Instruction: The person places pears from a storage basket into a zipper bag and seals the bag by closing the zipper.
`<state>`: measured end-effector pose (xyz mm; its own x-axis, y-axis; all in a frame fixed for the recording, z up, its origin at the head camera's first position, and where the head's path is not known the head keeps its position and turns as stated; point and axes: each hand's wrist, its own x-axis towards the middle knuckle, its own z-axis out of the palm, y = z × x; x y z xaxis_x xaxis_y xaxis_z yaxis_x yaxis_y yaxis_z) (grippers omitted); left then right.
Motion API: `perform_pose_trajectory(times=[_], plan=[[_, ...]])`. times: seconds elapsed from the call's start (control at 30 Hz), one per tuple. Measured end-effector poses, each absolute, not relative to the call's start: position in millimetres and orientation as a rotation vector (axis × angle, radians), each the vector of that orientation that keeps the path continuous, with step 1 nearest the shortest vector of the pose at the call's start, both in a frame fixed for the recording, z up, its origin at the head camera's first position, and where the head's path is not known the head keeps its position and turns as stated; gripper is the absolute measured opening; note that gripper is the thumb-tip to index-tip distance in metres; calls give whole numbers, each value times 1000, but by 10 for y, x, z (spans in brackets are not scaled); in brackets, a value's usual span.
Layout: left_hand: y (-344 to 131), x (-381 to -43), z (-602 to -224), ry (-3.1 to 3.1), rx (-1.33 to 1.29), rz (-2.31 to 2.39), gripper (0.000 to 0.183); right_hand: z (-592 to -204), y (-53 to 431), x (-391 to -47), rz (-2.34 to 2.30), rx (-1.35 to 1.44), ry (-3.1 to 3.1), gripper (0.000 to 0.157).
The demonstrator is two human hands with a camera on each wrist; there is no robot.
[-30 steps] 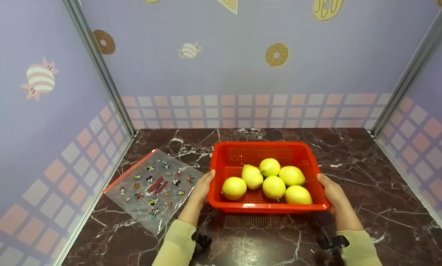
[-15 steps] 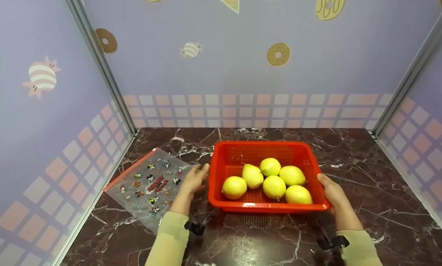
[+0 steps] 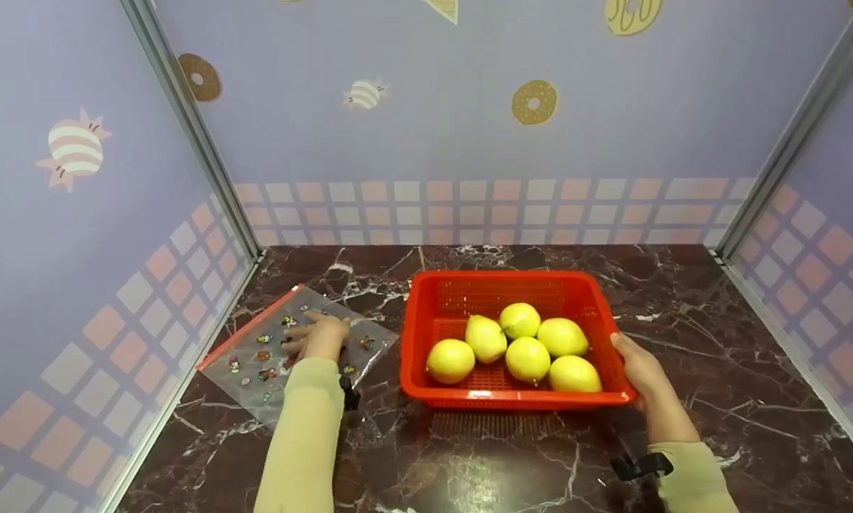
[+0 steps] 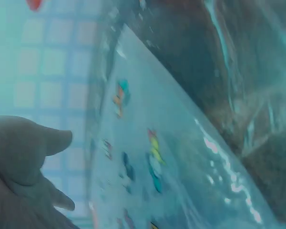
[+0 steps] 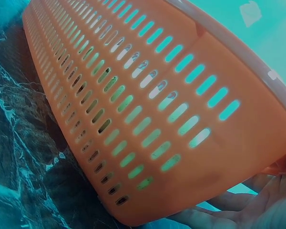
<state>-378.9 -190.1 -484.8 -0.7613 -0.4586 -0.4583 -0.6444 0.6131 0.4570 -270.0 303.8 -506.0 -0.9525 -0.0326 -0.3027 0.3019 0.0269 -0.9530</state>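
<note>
My left hand (image 3: 321, 335) is over a clear zip bag (image 3: 248, 385) with a red slider strip and small cartoon prints, its fingers spread and pointing left. In the left wrist view the bag (image 4: 181, 129) lies beyond the thumb and a finger, with nothing held between them. At the right end of a red slotted plastic basket (image 3: 512, 400), my right hand (image 3: 645, 374) grips the rim, thumb on top. Its fingers show under the basket wall (image 5: 238, 152) in the right wrist view. Several yellow lemons (image 3: 528, 359) lie inside the basket.
A dark marbled table (image 3: 483, 470) carries everything. Patterned panels enclose it: a back wall (image 3: 455, 142), a left wall (image 3: 27, 256) and a right wall (image 3: 846, 242), joined by grey corner posts. The bag lies left of the basket.
My left hand has let go of the basket's left rim and moved left over the zip bag. The right hand keeps its grip, and the basket and lemons have stayed in place.
</note>
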Motion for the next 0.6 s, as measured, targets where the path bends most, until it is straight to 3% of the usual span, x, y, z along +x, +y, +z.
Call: perform_pose_trajectory(times=[0.4,0.6], plan=[[-1942,-3898,-5170,2641,-946,848,94,-5068,3042,-2703,-2012,257,2088,65],[-1940,-3905,-5307,2706,-984,778,85,-5077,3039,-2714,-1996,239,2107,67]])
